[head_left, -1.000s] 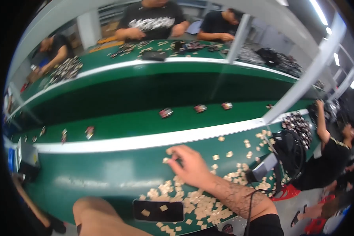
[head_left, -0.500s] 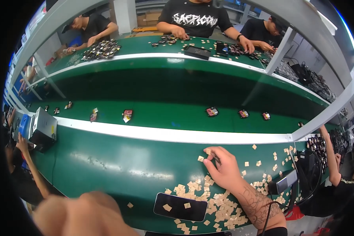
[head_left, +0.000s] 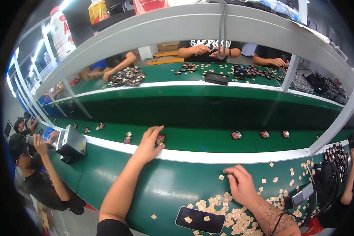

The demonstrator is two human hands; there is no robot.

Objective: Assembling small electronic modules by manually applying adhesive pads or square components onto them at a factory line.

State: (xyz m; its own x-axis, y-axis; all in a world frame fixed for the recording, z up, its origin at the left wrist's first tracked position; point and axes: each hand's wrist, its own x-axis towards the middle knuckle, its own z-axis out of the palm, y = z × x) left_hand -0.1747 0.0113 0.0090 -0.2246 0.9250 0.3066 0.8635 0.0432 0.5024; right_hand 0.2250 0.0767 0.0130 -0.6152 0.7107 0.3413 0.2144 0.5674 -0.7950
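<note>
My left hand (head_left: 147,145) reaches over the white rail (head_left: 192,155) onto the green belt. Its fingers are stretched forward and its thumb is apart from them. Between them lies a small black part with a pink and silver face (head_left: 160,139); it does not look gripped. Above the green bench, my right hand (head_left: 242,185) is closed in a pinch on dark tweezers (head_left: 227,171), mostly hidden by the fingers. A loose beige square (head_left: 221,177) lies beside its fingertips. Below that hand spreads a heap of beige squares (head_left: 240,220).
A black phone (head_left: 198,226) carrying two beige squares lies near the front edge. More small black parts (head_left: 236,135) sit along the belt. A grey metal box (head_left: 71,143) stands at left; a dark grey device (head_left: 299,195) with cables at right. Other people work across the belt and at both sides.
My left hand has swung from the lower left forward over the rail to a part on the belt. My right hand stays by the loose beige square. The view has tilted up and left.
</note>
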